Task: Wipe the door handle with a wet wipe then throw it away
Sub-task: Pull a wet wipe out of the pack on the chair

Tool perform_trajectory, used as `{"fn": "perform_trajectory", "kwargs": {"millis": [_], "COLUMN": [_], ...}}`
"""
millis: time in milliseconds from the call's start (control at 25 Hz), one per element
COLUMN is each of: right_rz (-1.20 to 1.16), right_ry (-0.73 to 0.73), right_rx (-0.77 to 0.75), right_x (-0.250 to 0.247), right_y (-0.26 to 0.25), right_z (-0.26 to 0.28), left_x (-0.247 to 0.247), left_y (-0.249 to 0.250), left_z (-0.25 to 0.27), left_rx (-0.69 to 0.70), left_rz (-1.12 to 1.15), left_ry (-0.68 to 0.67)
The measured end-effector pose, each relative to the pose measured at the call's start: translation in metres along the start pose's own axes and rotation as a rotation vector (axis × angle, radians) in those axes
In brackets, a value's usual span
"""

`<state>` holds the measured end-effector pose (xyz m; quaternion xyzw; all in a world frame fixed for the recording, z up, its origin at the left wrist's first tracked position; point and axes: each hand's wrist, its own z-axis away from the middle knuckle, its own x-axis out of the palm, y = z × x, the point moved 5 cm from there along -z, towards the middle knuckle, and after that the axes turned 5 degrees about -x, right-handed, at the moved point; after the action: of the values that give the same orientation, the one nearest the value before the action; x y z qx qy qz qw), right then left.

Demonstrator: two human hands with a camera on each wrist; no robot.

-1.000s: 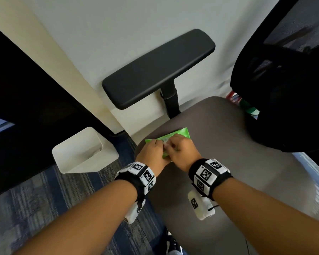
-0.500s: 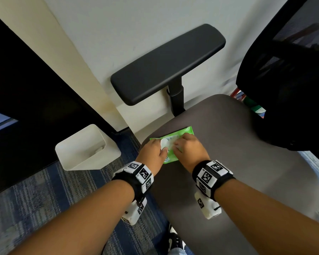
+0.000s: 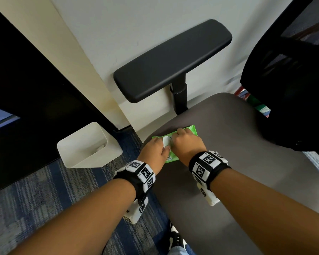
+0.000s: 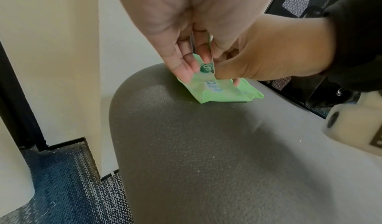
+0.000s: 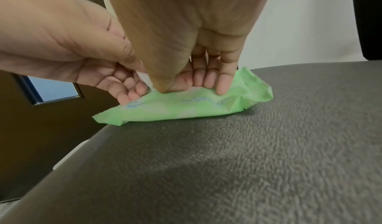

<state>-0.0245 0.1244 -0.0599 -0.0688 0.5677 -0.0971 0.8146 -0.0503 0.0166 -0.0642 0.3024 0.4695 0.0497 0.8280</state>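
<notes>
A green wet wipe pack (image 3: 172,157) lies on the grey chair seat (image 3: 238,162), near its front left edge. My left hand (image 3: 157,150) pinches the pack's white flap (image 3: 165,141), which is peeled back off the top. My right hand (image 3: 185,141) sits over the pack with its fingers curled down. In the right wrist view its thumb and fingers (image 5: 223,83) pinch the top of the pack (image 5: 186,108) at the opening. The left wrist view shows both hands meeting over the pack (image 4: 223,92). No loose wipe shows. The door handle is out of view.
A white bin (image 3: 87,146) stands on the blue carpet left of the chair, by the dark door (image 3: 26,89). The chair's black armrest (image 3: 173,59) hangs over the far side of the seat, and its mesh backrest (image 3: 293,89) is at the right.
My left hand has peeled the white flap off the pack and pulled it back to the left. My right hand stays on the pack.
</notes>
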Motion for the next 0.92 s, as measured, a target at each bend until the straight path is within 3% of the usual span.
{"fn": "perform_trajectory", "kwargs": {"millis": [280,440,920], "right_rz": [-0.041,-0.174,-0.271], "right_ry": [-0.002,0.081,0.228], "right_rx": [-0.078,-0.083,-0.195], "right_x": [-0.003,-0.002,-0.004], "right_y": [0.002,0.01,0.02], "right_z": [0.008,0.009,0.016], "left_x": [0.0,0.0,0.0], "left_y": [0.0,0.001,0.003], "left_z": [-0.002,-0.003,-0.001], "left_rx": [0.001,0.008,0.005], "left_rz": [0.003,-0.013,-0.007], "left_ry": [-0.009,-0.009,-0.003]}}
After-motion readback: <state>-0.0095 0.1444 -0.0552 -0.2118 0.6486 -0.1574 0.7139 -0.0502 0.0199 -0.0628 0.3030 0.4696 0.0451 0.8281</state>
